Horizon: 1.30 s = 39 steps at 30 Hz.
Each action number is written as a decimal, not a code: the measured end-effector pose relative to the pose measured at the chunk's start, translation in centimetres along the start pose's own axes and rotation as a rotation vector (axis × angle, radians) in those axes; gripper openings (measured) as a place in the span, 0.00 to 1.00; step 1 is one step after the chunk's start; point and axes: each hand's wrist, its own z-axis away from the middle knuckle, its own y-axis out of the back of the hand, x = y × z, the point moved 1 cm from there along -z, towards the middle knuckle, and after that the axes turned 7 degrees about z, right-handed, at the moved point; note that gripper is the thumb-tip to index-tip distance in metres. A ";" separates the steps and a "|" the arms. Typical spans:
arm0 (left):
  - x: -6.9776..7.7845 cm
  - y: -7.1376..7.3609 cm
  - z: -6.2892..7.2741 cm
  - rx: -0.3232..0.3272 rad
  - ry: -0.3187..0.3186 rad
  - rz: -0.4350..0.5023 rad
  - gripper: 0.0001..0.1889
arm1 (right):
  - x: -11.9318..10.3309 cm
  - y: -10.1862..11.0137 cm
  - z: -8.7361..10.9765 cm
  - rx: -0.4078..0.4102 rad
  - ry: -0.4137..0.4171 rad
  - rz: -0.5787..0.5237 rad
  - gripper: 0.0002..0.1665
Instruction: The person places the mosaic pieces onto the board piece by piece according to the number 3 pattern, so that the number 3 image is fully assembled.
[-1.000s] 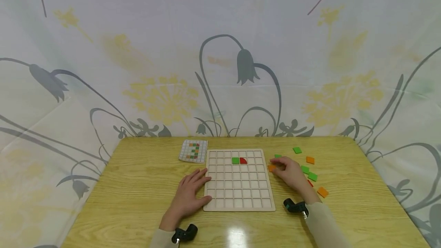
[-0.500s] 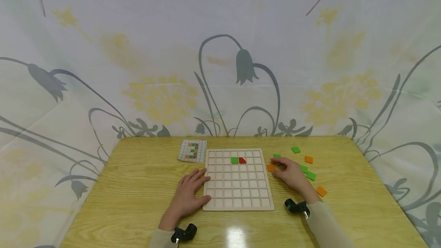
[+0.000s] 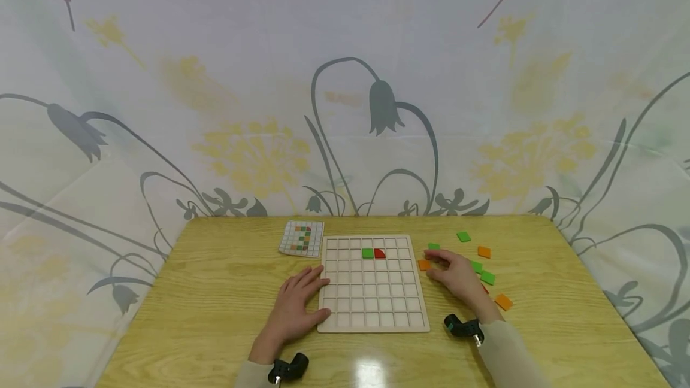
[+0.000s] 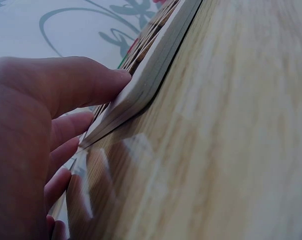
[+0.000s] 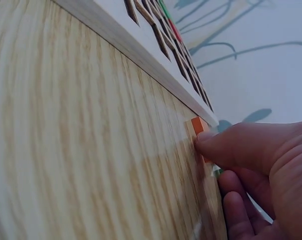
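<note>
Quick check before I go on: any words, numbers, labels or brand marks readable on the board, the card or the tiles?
None readable.
Pattern card: only coloured squares on a grid, no text legible.
Grid board, its green tile and red tile: unmarked.
Loose orange tile at the right hand: plain.

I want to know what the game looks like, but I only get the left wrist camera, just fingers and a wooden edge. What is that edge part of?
Observer: It is the left side of a wooden grid board lying flat on the table; the left hand rests against it.
Child: Is anything in the board?
Observer: Two pieces, side by side in the second row: a green tile and a red piece.
Child: What is the other hand doing?
Observer: The right hand lies right of the board, its fingertips on an orange tile.
Child: Are there more tiles?
Observer: Yes, loose green and orange ones lie around that hand.
</note>
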 end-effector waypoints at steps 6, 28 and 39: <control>-0.2 -0.1 0.1 0.000 -0.004 -0.012 0.31 | 0.0 -0.3 0.0 0.023 -0.003 0.014 0.26; -0.2 -0.2 0.2 0.031 -0.031 -0.014 0.30 | -0.6 -0.1 -0.4 -0.002 -0.048 0.064 0.21; -0.1 -0.2 0.1 0.030 -0.031 -0.004 0.30 | -1.3 0.1 -0.7 -0.003 -0.041 0.073 0.20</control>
